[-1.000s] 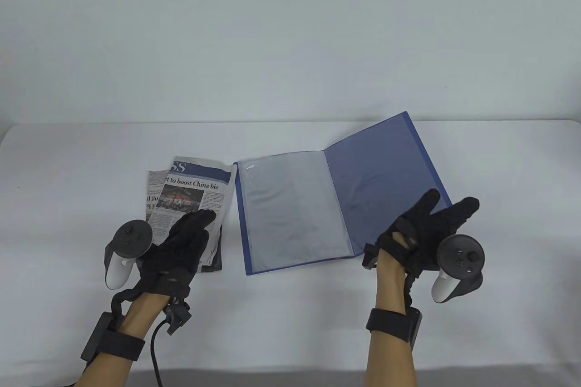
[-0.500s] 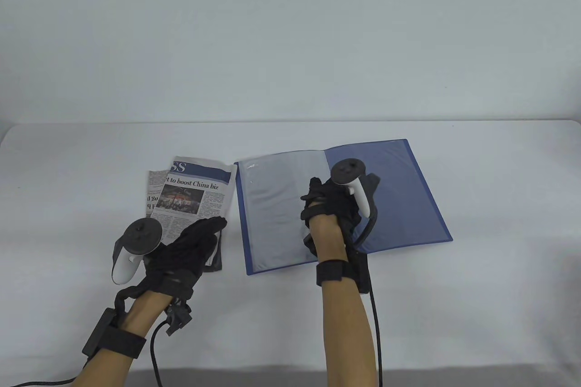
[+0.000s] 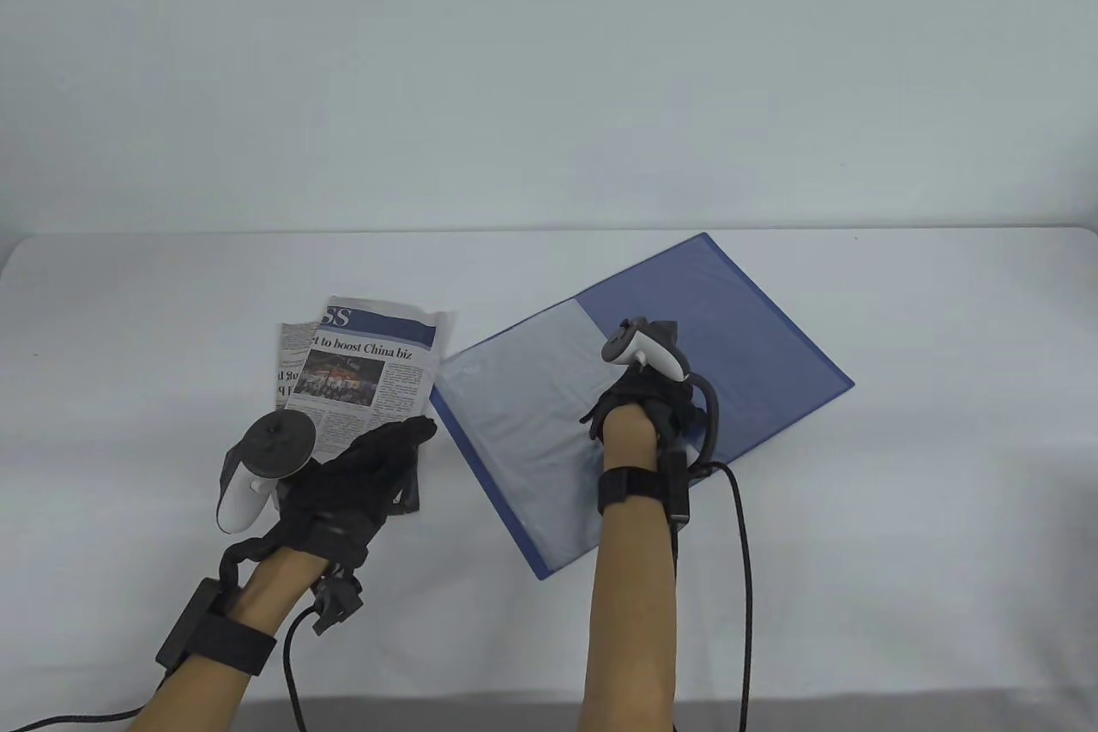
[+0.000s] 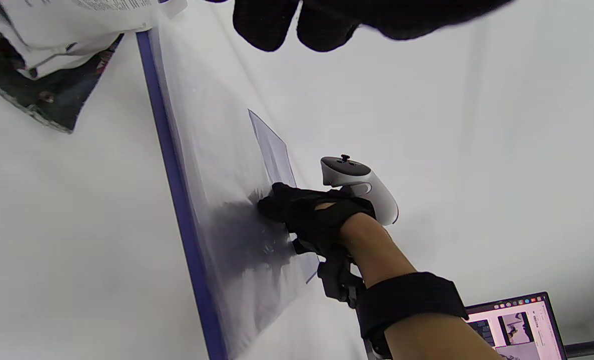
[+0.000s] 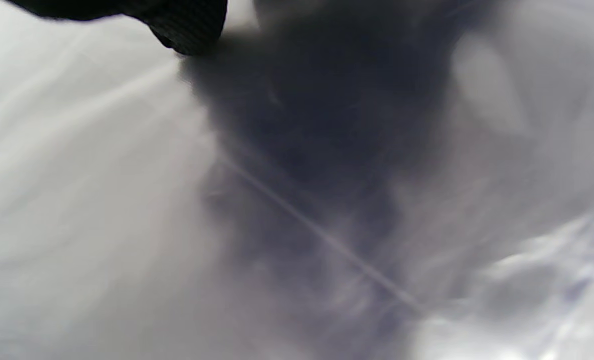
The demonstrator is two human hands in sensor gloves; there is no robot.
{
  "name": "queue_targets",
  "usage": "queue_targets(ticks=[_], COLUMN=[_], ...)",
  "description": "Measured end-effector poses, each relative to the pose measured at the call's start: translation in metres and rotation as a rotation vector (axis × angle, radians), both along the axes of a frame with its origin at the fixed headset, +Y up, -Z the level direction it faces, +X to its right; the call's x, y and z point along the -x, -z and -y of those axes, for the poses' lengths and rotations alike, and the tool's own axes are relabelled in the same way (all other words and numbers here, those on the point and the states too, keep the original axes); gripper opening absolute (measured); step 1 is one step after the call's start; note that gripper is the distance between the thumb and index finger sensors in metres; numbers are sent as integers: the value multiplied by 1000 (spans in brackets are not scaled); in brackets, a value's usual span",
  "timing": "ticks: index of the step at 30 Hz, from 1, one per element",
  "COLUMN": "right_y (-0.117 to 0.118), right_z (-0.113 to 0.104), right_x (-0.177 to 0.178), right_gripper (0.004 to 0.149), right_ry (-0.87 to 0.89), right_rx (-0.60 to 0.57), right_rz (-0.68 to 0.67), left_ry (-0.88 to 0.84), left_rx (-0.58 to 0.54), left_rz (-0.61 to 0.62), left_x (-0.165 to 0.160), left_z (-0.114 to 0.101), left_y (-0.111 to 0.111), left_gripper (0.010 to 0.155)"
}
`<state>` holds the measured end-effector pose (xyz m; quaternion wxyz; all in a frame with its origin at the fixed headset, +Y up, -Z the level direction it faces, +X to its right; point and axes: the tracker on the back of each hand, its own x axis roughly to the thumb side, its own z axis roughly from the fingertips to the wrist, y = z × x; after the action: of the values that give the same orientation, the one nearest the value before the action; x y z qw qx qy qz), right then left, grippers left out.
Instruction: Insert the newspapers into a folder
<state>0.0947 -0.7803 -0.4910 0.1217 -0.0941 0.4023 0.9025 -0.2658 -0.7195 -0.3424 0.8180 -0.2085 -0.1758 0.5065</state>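
Observation:
A folded newspaper [image 3: 364,363] lies on the table's left half. An open blue folder [image 3: 763,337] with clear sleeves [image 3: 515,423] lies askew beside it, its left corner near the newspaper. My left hand [image 3: 403,436] rests with fingers stretched over the newspaper's lower right corner. In the left wrist view its fingertips [image 4: 297,22] hang free above the folder's blue edge [image 4: 176,175]. My right hand [image 3: 639,393] presses down on the folder near its spine, also seen in the left wrist view [image 4: 312,220]. The right wrist view shows a fingertip [image 5: 191,30] on the blurred clear sleeve [image 5: 101,200].
The table [image 3: 944,466] is covered in white cloth, with a white wall behind. A cable [image 3: 742,543] trails from my right wrist toward the front edge. A laptop screen [image 4: 517,325] shows at the left wrist view's bottom right corner.
My right hand moved from the folder's right edge onto its middle, flattened the raised cover, and turned the folder counter-clockwise. My left hand edged slightly right on the newspaper.

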Motion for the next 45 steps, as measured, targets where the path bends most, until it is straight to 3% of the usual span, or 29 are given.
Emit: queue_targets(ticks=[7, 13, 19, 27, 32, 36, 43, 45], right_y=[-2, 6, -1, 3, 15, 19, 9, 1], right_z=[-2, -4, -2, 1, 5, 5, 4, -8], right_x=[0, 11, 19, 30, 36, 33, 30, 28], right_gripper=[81, 79, 77, 78, 80, 79, 76, 83], right_ry=[37, -35, -20, -100, -71, -10, 49, 81], right_rx=[-76, -80, -105, -255, -306, -295, -282, -261], right_rz=[-168, -242, -321, -498, -509, -476, -444, -425], left_ry=[8, 6, -2, 17, 20, 26, 65, 66], left_rx=[-6, 22, 31, 33, -7, 26, 48, 45], left_rz=[5, -2, -11, -16, -12, -8, -9, -10], left_x=[-1, 0, 2, 3, 4, 2, 0, 0], left_z=[1, 7, 7, 11, 2, 10, 17, 17], left_y=[0, 1, 4, 1, 1, 3, 2, 2], left_gripper=[68, 70, 71, 71, 73, 73, 74, 74])
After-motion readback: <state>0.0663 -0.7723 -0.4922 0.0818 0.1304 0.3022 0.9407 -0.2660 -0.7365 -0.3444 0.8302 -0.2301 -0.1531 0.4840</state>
